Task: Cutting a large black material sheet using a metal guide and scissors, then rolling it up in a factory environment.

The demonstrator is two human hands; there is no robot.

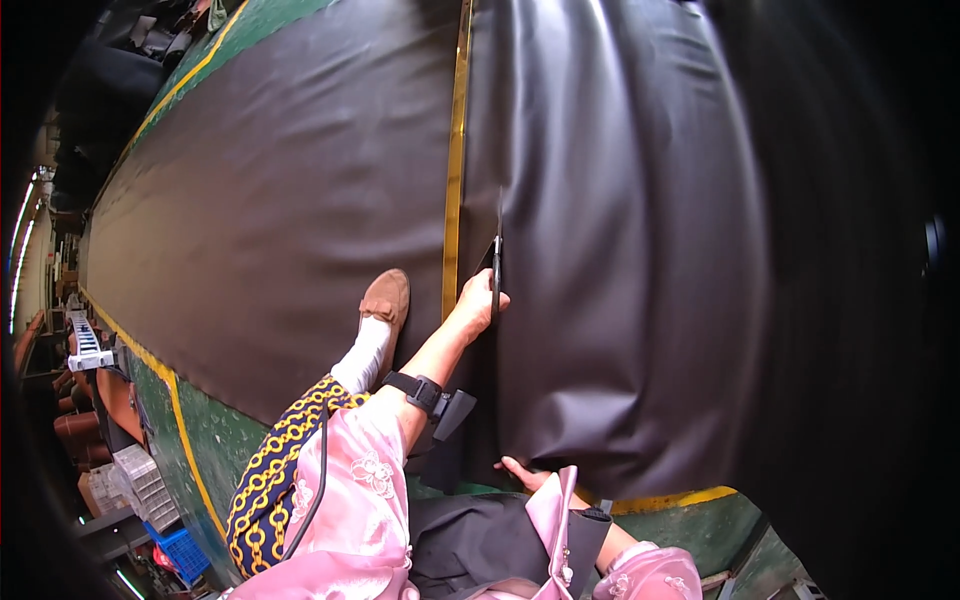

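A wide sheet of black leather-like material (590, 300) lies spread before me, rippled in long folds on its right side. Closed around the handles of a pair of scissors (497, 250) is my left hand (480, 300), its arm stretched forward. The blades point away from me at a slit in the sheet, just right of a long gold metal strip (454, 180). Close to my body, my right hand (520, 472) grips the sheet's near edge beside the cut; some of its fingers are hidden.
My brown shoe (388, 300) rests on the flat left part of the sheet (260, 220). Green floor (230, 440) with yellow lines borders it. At far left stand a white crate (145, 482), a blue basket (183, 550) and brown rolls (80, 430).
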